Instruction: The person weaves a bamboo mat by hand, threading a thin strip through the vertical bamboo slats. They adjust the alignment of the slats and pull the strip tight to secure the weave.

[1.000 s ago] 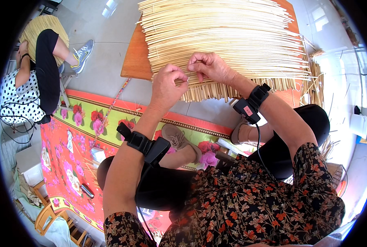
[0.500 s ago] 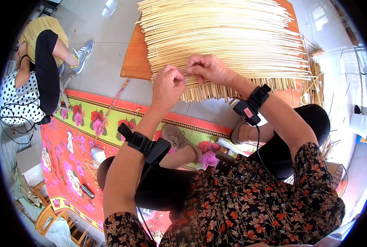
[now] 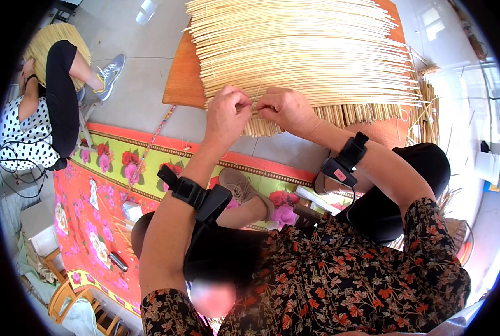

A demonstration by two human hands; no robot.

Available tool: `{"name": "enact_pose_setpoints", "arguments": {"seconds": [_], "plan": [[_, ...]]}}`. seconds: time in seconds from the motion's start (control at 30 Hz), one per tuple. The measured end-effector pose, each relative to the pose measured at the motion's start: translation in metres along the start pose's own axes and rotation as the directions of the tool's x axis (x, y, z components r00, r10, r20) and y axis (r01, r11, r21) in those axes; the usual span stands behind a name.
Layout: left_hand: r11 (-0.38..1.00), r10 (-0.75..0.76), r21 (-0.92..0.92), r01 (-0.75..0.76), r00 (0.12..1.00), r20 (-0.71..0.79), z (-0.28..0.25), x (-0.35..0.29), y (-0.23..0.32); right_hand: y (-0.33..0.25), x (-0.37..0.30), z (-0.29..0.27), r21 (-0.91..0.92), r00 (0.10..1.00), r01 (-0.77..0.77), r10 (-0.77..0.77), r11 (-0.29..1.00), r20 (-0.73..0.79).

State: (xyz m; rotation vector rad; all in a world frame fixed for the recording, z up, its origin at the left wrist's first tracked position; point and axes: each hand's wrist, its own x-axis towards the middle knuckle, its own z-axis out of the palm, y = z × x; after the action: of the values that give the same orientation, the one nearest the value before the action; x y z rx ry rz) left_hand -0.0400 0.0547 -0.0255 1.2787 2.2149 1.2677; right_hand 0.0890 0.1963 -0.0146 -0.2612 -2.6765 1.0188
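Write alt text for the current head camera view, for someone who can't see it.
A person's left hand and right hand are close together at the near edge of a mat of pale stalks on an orange wooden surface. At lower left is a red floral cloth; at upper left, a co-worker has a similar mat.

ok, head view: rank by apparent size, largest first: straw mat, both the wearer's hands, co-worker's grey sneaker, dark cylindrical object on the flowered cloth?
1. Straw mat
2. Left hand and right hand: too alike to rank
3. Grey sneaker
4. Dark cylindrical object
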Motion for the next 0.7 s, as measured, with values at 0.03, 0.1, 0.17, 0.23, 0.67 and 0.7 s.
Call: {"name": "enact_pose_setpoints", "arguments": {"seconds": [0.03, 0.1, 0.17, 0.23, 0.67, 0.7], "plan": [[1.0, 0.0, -0.004, 0.0, 1.0, 0.004, -0.001, 0.0, 0.0, 0.001, 0.002, 0.004, -0.016, 1.0, -0.024, 0.023, 1.0, -0.018], [1.0, 0.001, -0.017, -0.001, 1.0, 0.011, -0.001, 0.002, -0.001, -0.001, 0.004, 0.007, -0.027, 0.998, -0.052, 0.052, 0.998, -0.031], [0.999, -0.034, -0.034, 0.035, 0.999, 0.03, -0.003, 0.001, 0.001, -0.003, 0.005, 0.009, -0.014, 0.998, -0.063, 0.062, 0.998, -0.023], [0.997, -0.052, -0.052, 0.054, 0.997, 0.048, -0.005, 0.002, 0.004, -0.005, 0.007, 0.008, -0.018, 0.995, -0.099, 0.098, 0.995, -0.011], [0.996, 0.08, 0.041, -0.084, 0.993, 0.091, -0.012, 0.001, 0.001, 0.003, 0.015, -0.006, 0.226, 0.97, -0.233, 0.212, 0.946, 0.116], [0.995, 0.084, 0.037, -0.088, 0.992, 0.09, -0.011, 0.002, 0.002, 0.005, 0.015, -0.005, 0.172, 0.981, -0.179, 0.162, 0.969, 0.108]]}}
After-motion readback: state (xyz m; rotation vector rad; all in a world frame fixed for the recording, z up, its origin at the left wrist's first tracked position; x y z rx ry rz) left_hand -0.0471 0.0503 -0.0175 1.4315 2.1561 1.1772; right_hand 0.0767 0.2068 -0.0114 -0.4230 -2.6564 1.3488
